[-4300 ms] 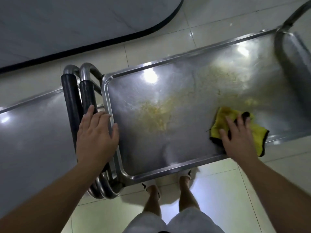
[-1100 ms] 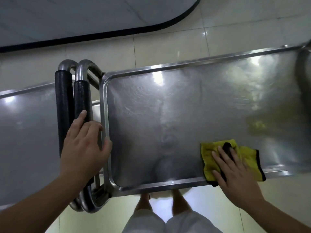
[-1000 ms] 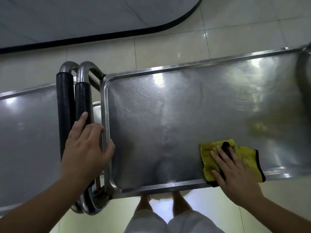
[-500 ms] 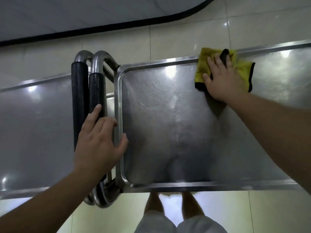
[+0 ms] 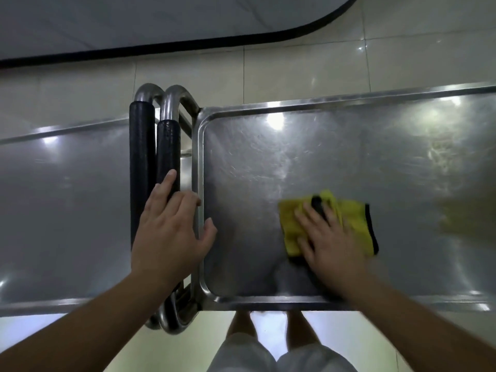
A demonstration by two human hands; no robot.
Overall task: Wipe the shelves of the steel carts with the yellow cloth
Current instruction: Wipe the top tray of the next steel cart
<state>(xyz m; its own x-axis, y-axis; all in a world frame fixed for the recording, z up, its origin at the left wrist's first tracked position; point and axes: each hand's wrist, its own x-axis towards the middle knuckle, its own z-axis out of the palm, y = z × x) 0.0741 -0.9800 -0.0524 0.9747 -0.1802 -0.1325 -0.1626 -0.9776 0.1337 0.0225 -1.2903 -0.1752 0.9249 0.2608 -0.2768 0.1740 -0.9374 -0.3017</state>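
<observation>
Two steel carts stand end to end below me. The right cart's top shelf (image 5: 255,162) fills the middle and right of the view. A yellow cloth with a black edge (image 5: 354,218) lies flat on that shelf, towards its near side. My right hand (image 5: 324,237) presses on the cloth with spread, straight fingers. My left hand (image 5: 171,232) rests flat on the right cart's black-padded handle (image 5: 167,157) and the shelf's left rim. A faint yellowish smear (image 5: 440,157) shows on the shelf at the right.
The left cart's shelf (image 5: 61,205) lies to the left, with its own black handle (image 5: 141,162) beside the other. Pale floor tiles (image 5: 295,65) run beyond the carts, and a grey surface with a black curved edge (image 5: 161,20) sits at the top. My feet stand below the shelf.
My right hand has dragged the cloth from the shelf's far rim back towards the near side and a little left. My left hand stays on the handle.
</observation>
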